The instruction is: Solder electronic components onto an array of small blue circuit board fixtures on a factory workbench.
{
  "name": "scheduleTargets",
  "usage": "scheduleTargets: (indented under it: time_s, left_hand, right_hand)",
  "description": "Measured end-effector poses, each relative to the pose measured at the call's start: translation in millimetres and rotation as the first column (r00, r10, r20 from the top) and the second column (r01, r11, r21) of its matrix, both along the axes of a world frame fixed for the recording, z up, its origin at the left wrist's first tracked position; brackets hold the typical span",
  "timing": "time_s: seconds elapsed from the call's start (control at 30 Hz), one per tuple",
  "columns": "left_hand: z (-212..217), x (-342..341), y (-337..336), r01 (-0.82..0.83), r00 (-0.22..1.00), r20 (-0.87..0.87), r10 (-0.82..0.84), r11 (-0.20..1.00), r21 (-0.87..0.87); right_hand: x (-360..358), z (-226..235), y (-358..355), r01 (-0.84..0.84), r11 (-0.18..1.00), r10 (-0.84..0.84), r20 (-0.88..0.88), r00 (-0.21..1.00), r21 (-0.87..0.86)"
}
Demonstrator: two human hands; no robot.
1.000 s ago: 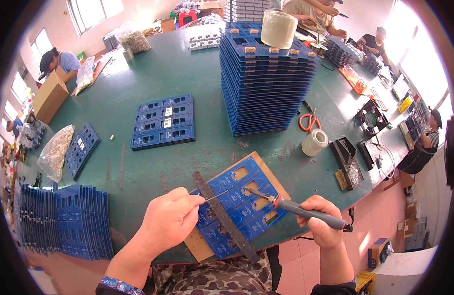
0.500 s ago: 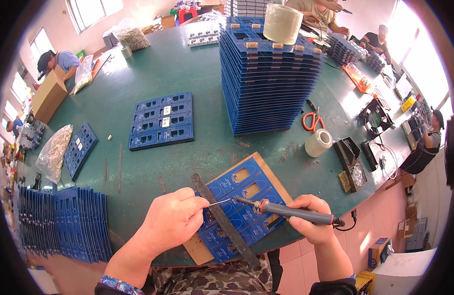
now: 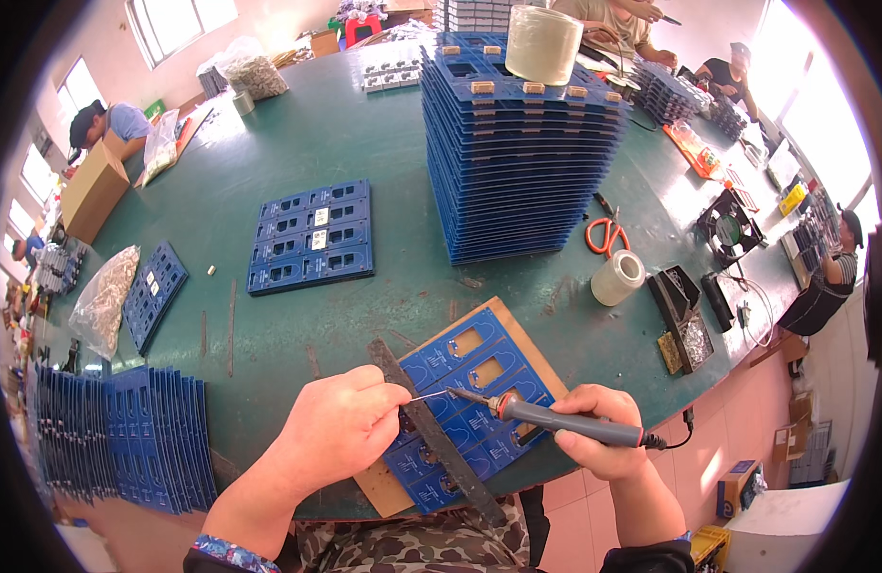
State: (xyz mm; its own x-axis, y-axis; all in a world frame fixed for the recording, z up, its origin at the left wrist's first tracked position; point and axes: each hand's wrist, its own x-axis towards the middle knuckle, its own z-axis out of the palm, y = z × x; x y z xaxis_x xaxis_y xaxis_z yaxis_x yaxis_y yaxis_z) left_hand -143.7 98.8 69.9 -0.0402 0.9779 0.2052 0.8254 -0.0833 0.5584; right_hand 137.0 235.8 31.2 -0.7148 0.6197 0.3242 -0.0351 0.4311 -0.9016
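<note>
A blue circuit board panel (image 3: 460,344) lies on a brown backing board (image 3: 382,489) at the table's near edge. Across it runs a dark flat bar (image 3: 431,425). My left hand (image 3: 350,420) rests by the bar, its fingers pinching a thin solder wire (image 3: 424,395) that reaches over the panel. In my right hand (image 3: 598,425) is a grey soldering iron (image 3: 574,422), its dark tip meeting or nearly meeting the wire's end above the panel. Whether the tip touches the board cannot be made out.
A tall stack of blue panels (image 3: 522,181) stands ahead, a tape roll (image 3: 544,46) on top. Flat panels (image 3: 312,239) lie left of it; upright panels (image 3: 126,439) fill the near left. Rightward are orange-handled scissors (image 3: 605,235), another tape roll (image 3: 618,278) and a metal tray (image 3: 684,320).
The soldering iron's tip has shifted slightly left and down, closer to the end of the solder wire. My left hand has barely moved, and both grips stay the same.
</note>
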Motion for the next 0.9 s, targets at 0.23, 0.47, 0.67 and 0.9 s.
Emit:
scheduleTargets:
  time_s: [0.23,0.47,0.67,0.9]
  left_hand:
    - [0,2,2,0.006,1.000,-0.001,-0.006,0.999,-0.033]
    - [-2,4,4,0.023,1.000,-0.018,-0.023,0.999,-0.045]
    - [-3,7,7,0.035,0.999,-0.009,-0.036,0.999,-0.040]
    - [-3,11,9,0.050,0.999,0.007,-0.050,0.998,-0.047]
  right_hand:
    - [2,3,-1,-0.004,1.000,0.003,0.025,1.000,0.031]
    - [2,2,-4,0.003,1.000,-0.003,0.011,1.000,0.016]
    - [5,3,-4,-0.001,1.000,0.000,0.010,1.000,0.027]
    - [6,3,-8,0.008,1.000,-0.008,-0.006,1.000,0.014]
